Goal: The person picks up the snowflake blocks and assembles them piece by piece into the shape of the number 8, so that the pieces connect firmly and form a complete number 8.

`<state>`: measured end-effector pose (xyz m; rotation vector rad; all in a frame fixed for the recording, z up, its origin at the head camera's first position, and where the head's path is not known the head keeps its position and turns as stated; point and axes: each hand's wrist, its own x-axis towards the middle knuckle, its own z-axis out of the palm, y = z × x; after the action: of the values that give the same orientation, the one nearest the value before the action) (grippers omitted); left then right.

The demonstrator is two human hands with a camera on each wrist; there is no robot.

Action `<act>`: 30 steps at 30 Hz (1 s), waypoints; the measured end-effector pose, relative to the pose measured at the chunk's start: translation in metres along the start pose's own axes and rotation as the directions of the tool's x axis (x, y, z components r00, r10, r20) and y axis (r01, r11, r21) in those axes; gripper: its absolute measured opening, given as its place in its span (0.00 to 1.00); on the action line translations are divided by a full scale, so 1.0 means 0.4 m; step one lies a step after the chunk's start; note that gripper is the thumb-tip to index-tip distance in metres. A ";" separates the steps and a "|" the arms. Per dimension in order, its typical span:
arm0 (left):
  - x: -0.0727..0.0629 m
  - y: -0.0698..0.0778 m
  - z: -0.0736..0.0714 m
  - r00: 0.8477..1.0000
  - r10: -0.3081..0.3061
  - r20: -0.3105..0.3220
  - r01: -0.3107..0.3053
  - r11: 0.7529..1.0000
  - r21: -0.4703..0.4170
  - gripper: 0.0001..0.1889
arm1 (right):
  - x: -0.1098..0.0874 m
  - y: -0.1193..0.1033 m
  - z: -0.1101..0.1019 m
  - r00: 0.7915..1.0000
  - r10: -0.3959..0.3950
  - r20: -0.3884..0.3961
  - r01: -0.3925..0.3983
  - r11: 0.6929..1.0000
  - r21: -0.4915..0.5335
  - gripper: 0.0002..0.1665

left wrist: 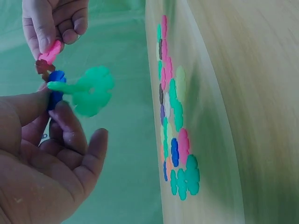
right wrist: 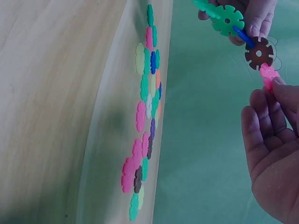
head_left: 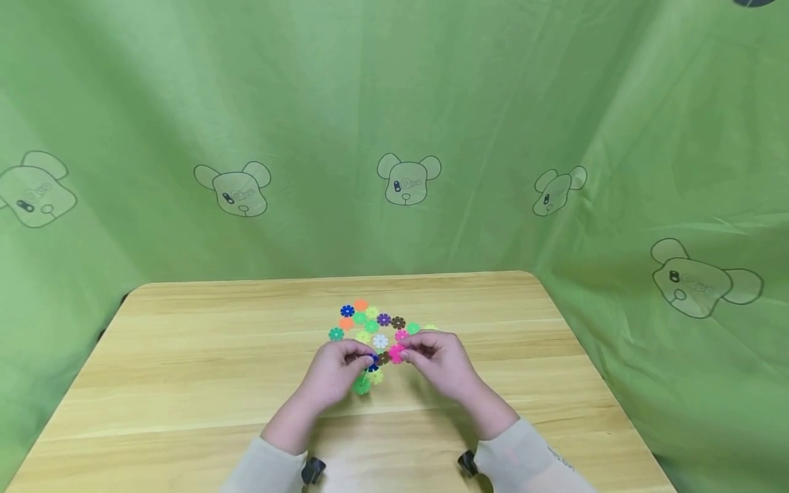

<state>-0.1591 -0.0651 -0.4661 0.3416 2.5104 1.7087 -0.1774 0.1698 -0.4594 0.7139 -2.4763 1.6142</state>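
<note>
Both hands hold a short chain of notched plastic snowflake discs above the table. My left hand [head_left: 331, 375] pinches the blue disc [left wrist: 56, 87] between thumb and fingertips. From that blue disc a large green disc [left wrist: 93, 91] sticks out, joined through another green piece seen nearly edge-on. A brown disc [right wrist: 259, 53] sits between the blue disc and a pink disc [right wrist: 269, 74]. My right hand [head_left: 445, 364] pinches this pink disc at its edge, the other fingers loosely curled. In the head view the fingers partly cover the blue and pink discs.
Loose discs in several colours lie flat on the wooden table [head_left: 185, 370] beyond the hands, among them a white disc [head_left: 381, 340], a purple disc [head_left: 384, 320] and an orange disc [head_left: 360, 305]. A green curtain [head_left: 320, 123] with printed bear heads surrounds the table's back and sides.
</note>
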 end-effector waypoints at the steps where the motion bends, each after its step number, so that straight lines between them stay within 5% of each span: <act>1: 0.000 0.002 0.000 1.000 0.002 -0.003 -0.002 1.000 0.000 0.05 | 0.001 -0.003 0.001 1.000 0.005 0.004 -0.005 1.000 0.000 0.08; 9: -0.002 0.019 -0.003 1.000 0.023 -0.012 -0.023 1.000 0.005 0.04 | 0.004 -0.010 0.006 0.993 0.099 0.061 -0.104 0.991 0.080 0.06; 20: 0.006 0.014 0.022 0.998 0.024 0.058 -0.025 0.999 0.020 0.06 | 0.007 -0.023 0.002 0.984 0.113 0.134 -0.121 0.991 0.056 0.06; 24: 0.008 0.015 0.015 0.999 0.006 0.034 -0.005 1.000 -0.022 0.05 | 0.020 0.004 -0.022 0.975 0.209 0.075 -0.206 0.977 -0.048 0.06; 26: 0.010 0.012 0.007 1.000 -0.012 0.008 0.013 0.999 -0.042 0.05 | 0.025 0.034 -0.041 0.953 0.303 0.016 -0.293 0.934 -0.205 0.05; 30: 0.010 0.005 -0.001 0.999 -0.044 -0.010 0.042 0.993 -0.113 0.05 | 0.019 0.091 -0.063 0.872 0.486 -0.060 -0.439 0.721 -0.536 0.14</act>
<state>-0.1629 -0.0637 -0.4639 0.2663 2.3981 1.8321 -0.2043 0.2016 -0.4763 0.0742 -3.1315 0.8732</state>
